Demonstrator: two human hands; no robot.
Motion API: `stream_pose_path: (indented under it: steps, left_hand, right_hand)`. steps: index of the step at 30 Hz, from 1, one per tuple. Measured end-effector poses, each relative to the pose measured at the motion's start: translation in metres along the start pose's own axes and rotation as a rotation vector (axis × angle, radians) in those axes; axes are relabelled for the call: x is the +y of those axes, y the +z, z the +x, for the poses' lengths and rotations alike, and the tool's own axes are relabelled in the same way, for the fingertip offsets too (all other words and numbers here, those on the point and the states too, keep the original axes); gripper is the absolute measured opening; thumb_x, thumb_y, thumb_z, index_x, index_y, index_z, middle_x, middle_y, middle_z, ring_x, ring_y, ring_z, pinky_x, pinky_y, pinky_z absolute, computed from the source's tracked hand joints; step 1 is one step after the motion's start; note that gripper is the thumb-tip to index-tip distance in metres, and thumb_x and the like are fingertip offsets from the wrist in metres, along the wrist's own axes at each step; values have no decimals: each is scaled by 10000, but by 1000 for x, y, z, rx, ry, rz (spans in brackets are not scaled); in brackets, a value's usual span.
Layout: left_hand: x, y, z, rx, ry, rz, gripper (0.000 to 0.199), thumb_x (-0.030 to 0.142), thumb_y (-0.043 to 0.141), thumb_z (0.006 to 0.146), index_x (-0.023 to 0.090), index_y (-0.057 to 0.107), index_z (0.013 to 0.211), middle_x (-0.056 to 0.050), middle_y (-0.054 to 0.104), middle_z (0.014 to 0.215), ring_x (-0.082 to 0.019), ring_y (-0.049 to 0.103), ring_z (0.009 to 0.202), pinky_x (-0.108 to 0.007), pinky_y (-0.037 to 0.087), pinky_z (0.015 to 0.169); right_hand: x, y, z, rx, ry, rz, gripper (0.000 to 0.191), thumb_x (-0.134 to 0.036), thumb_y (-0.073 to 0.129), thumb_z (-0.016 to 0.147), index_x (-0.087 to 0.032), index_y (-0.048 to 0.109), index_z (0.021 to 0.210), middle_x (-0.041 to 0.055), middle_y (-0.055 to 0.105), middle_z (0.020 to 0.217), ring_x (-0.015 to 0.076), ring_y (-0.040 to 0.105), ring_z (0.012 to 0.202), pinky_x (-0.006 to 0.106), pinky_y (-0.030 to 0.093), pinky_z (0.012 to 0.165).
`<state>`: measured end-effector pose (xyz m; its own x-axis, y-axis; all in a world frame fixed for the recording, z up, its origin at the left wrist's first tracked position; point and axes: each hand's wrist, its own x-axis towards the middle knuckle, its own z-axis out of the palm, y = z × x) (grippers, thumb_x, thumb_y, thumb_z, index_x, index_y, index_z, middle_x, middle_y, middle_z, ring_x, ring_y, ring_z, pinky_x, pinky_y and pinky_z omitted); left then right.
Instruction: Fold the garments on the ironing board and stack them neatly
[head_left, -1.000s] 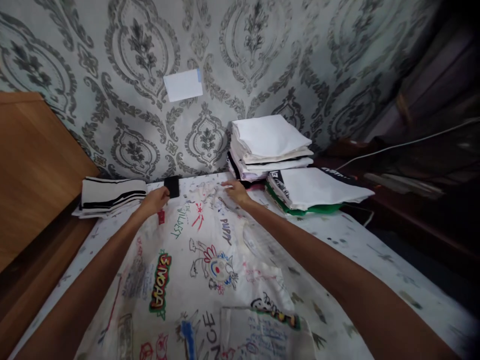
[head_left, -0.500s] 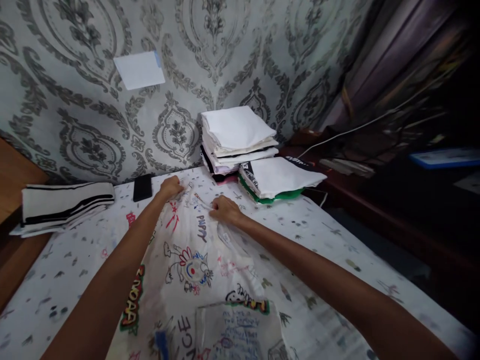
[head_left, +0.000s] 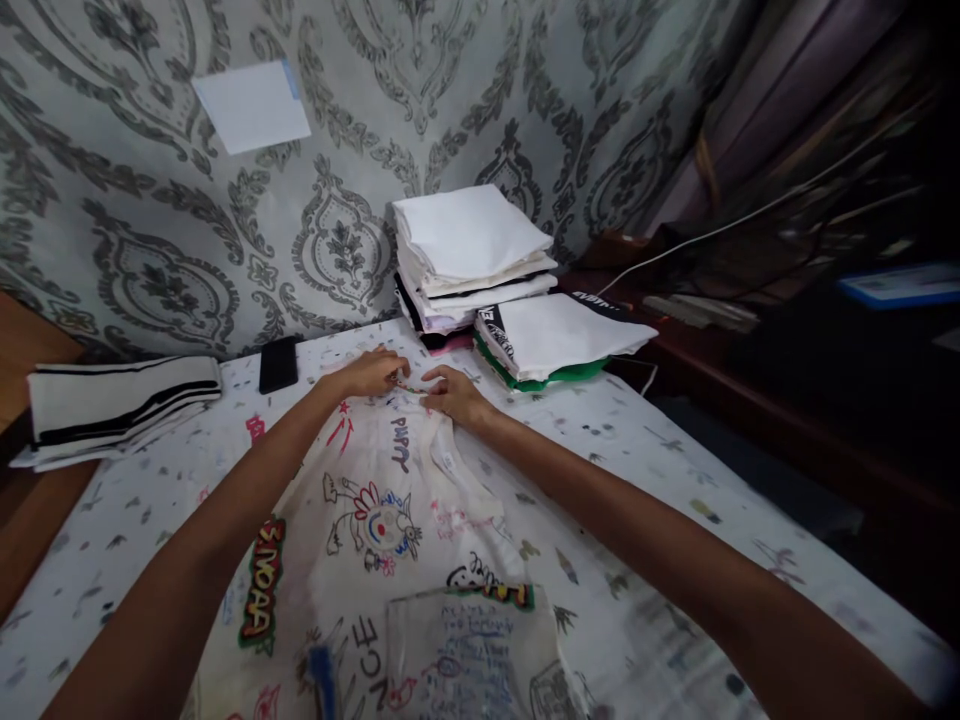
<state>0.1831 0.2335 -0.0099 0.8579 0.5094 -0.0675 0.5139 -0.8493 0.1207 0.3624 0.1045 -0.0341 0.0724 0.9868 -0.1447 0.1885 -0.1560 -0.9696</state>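
Note:
A cream-white shirt (head_left: 322, 600) covered in coloured drawings and lettering lies spread on the patterned sheet, with a pocket at its near end. At its far end, my left hand (head_left: 375, 372) is closed on the fabric edge, fingers curled. Close by on the right, my right hand (head_left: 454, 397) pinches the same edge, its index finger slightly raised. A short stretch of edge shows between the two hands. My fingertips are partly hidden by fabric and knuckles.
A tall stack of folded white clothes (head_left: 472, 235) stands by the wall, with a lower folded pile (head_left: 562, 340) beside it. A black phone (head_left: 278, 365) and folded striped cloth (head_left: 124, 400) lie at left. Paper (head_left: 253, 108) hangs on the wall. A white cable (head_left: 690, 245) runs at right.
My left hand has moved right along the shirt's far edge, closer to my right hand. My right hand has barely moved. The view has tilted slightly.

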Motion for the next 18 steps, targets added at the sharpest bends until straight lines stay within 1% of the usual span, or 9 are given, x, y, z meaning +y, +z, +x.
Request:
stream_pose_path:
  steps: [3,5,7,8,10,12,13,15,18]
  left_hand:
    - [6,-6,2,-68,-36,86,243,172,557,785,215,677,992,-57,685,953,-240,558,969,-368,414,883]
    - [11,-11,0,-67,-47,134,148,170,545,812,206,666,890,-64,677,924,-249,548,971,-376,405,884]
    - [18,-11,-2,8,-67,176,134,180,522,855,198,654,874,-89,663,966,-269,534,1022,-395,398,907]
    - [22,-10,-4,60,-93,190,144,192,510,878,196,652,896,-104,653,1002,-282,522,1060,-406,395,924]
    - [30,-4,-7,148,-167,193,169,214,491,912,197,648,973,-123,630,1093,-298,495,1136,-424,386,962]
    - [32,2,-14,210,-229,145,217,233,491,925,206,622,1096,-120,603,1185,-295,478,1181,-430,385,991]
    - [30,5,-19,245,-252,99,257,241,494,926,212,595,1160,-112,589,1226,-286,476,1192,-427,390,1000]
    - [16,6,-35,321,-313,-6,325,253,497,923,222,543,1243,-92,574,1276,-257,486,1200,-401,403,1011]
    - [-18,0,-75,379,-519,-83,298,228,467,912,199,561,1192,-88,604,1227,-225,536,1143,-353,426,989]
  right_hand:
    - [5,-3,-2,15,-115,-136,340,-91,692,687,-218,588,985,-82,559,642,116,541,582,222,410,558]
    - [4,-5,-6,29,-219,-302,386,-70,672,707,-219,607,1057,-63,602,693,130,582,653,236,441,635]
    - [1,-7,-11,46,-287,-499,436,-57,627,748,-229,611,1148,-31,656,774,151,613,732,258,451,706]
    - [-1,-8,-15,57,-294,-596,448,-60,604,773,-235,609,1186,-11,680,825,166,626,777,269,451,733]
    - [-5,-9,-21,73,-270,-762,449,-82,566,823,-243,601,1240,31,713,943,199,642,873,291,450,772]
    - [-8,-9,-24,68,-242,-877,427,-119,547,859,-242,597,1265,63,715,1049,226,644,946,308,453,793]
    - [-10,-10,-23,61,-235,-914,409,-143,546,872,-237,600,1266,76,710,1086,235,643,970,313,455,798]
    - [-14,-8,-18,46,-241,-948,371,-194,546,893,-223,611,1257,95,694,1141,244,640,1004,318,463,810]
    - [-25,2,3,22,-256,-899,319,-265,547,920,-208,642,1219,103,675,1204,237,631,1060,310,464,862]
